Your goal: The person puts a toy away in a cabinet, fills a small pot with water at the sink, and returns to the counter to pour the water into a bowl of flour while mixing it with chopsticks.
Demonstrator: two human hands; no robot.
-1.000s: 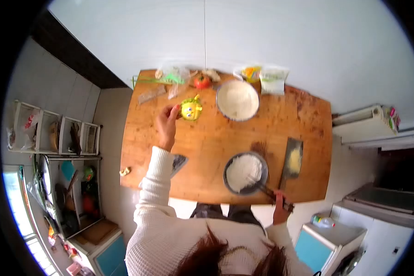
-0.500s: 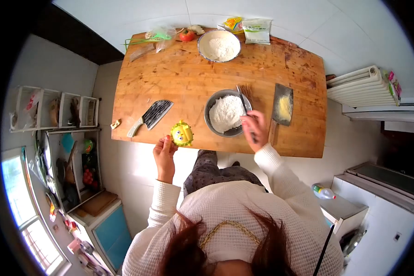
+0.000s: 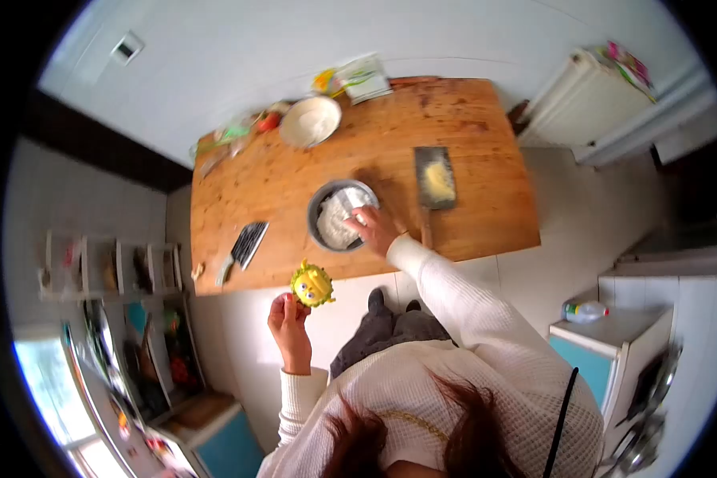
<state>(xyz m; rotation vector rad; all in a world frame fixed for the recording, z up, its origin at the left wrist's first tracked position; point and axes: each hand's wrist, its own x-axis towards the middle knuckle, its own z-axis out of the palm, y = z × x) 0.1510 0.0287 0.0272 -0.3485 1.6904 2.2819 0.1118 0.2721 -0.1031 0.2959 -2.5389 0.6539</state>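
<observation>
Fingers [image 3: 276,309] of the left hand [image 3: 290,325] grasp a yellow cartoon-faced object [image 3: 311,284] by the near edge of the worktop [image 3: 486,215], at seven o'clock from the grey bowl [image 3: 313,226]. A cleaver [image 3: 249,241] lies at eight. Over the bowl's white powder [image 3: 334,219] hangs the right hand [image 3: 374,229], its grip too blurred to tell. Beyond lie a dark blade [image 3: 432,157] at two and a white bowl [image 3: 288,130] at eleven.

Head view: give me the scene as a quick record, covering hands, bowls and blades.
left hand: holds the yellow figure, just off the near edge of the table
right hand: at the grey bowl; blurred, cannot tell what it grips
grey bowl: white powder inside
white bowl: far side of the table
black-bladed knife: lies left of the grey bowl
cleaver: lies right of the grey bowl, yellow heap on its blade
</observation>
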